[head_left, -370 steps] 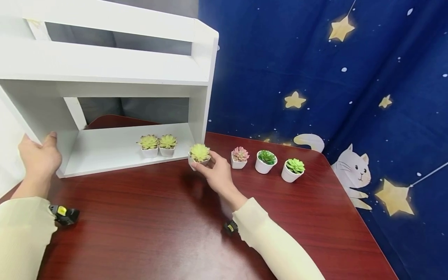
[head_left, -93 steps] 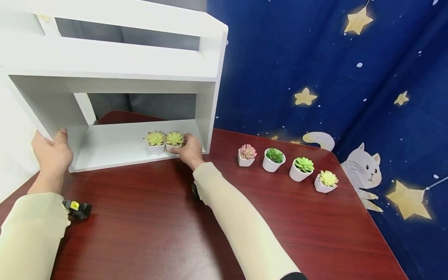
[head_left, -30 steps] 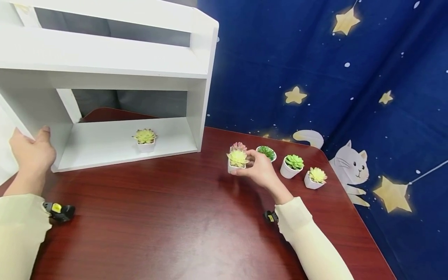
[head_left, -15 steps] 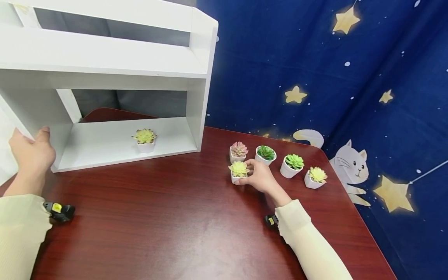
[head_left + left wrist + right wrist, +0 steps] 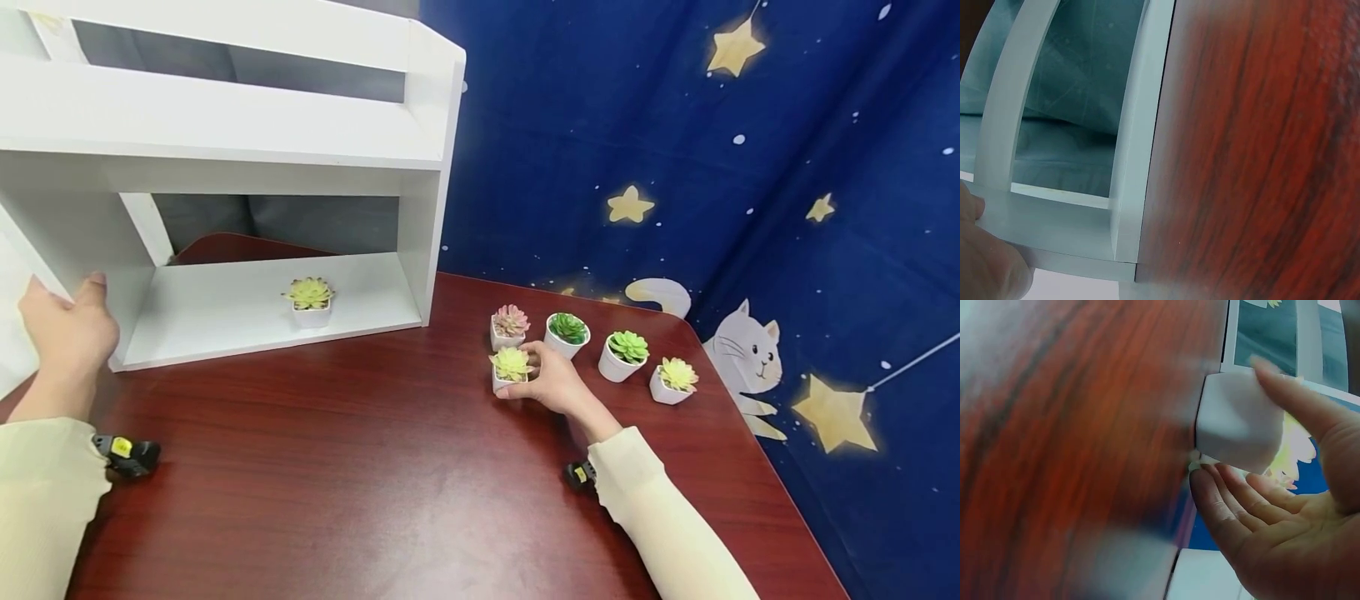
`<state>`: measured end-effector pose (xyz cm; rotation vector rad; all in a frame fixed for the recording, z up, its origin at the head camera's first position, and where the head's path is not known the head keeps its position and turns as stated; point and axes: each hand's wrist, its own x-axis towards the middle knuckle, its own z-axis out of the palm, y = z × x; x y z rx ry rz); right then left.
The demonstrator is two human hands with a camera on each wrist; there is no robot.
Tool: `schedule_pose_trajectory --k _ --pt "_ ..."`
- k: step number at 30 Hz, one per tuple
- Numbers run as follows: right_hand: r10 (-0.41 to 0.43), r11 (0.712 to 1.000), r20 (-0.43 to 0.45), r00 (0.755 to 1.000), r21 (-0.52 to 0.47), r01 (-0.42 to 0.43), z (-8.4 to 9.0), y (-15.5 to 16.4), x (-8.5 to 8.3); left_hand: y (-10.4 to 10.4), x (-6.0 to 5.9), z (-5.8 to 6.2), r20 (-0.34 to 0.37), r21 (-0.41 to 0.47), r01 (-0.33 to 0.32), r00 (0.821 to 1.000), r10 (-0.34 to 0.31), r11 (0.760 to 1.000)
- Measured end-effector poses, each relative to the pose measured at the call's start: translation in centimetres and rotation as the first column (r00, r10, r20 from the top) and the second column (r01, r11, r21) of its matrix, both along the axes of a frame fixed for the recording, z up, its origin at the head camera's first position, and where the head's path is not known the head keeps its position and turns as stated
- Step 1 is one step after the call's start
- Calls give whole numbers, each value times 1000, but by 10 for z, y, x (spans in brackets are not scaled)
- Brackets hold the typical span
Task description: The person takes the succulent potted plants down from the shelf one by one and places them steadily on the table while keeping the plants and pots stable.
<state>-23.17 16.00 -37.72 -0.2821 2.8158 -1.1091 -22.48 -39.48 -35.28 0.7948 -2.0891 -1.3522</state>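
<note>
A small yellow-green succulent in a white square pot stands on the dark red table, just in front of a pink succulent and set a little forward of the row behind it. The right hand is at this pot: in the right wrist view the thumb lies along one face of the pot and the fingers curl under and against the opposite side, so the pot is pinched lightly between them, with its base seemingly on the table; a grip by the pot's walls keeps the leaves untouched. To the right of the pink plant stand a dark green succulent in a round white pot, a bright green succulent in another, and a pale yellow succulent nearest the table's right edge; they stand near one another in a slanting line without touching. Well apart to the left, a white shelf stands on the table, and one more yellow-green plant, the shelf succulent, sits alone on its bottom board. The left hand grips the shelf's left side panel, thumb on the front edge and the fingers wrapped out of sight behind it, which looks like a way of steadying the unit. A blue curtain printed with stars and a cat hangs behind.
</note>
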Motion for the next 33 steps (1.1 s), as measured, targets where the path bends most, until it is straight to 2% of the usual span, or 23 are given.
schedule_pose_trajectory --k 6,10,14,18,23,28,33 --pt "-1 1000 -45 999 -29 0 11 2 7 4 -2 0 -14 -23 11 1000 -11 1000" --pt "10 1000 -132 991 20 -7 27 0 11 1 -4 0 -9 1 -3 1000 3 1000" --pt "70 997 -199 978 32 -65 43 -9 14 -1 -4 0 -12 4 -2 1000 2 1000" --pt "133 990 -183 974 -13 -137 57 -23 19 -1 -3 1 -12 4 -1 1000 1 1000" --pt "183 982 -181 966 -8 -188 70 -45 23 -1 -3 0 -18 9 2 1000 -2 1000" --pt "206 978 -200 958 0 -210 77 -67 20 0 -2 -1 -18 8 1 1000 -1 1000" --pt "237 968 -169 957 -37 -247 80 -89 14 0 0 -1 5 5 -2 1000 2 1000"
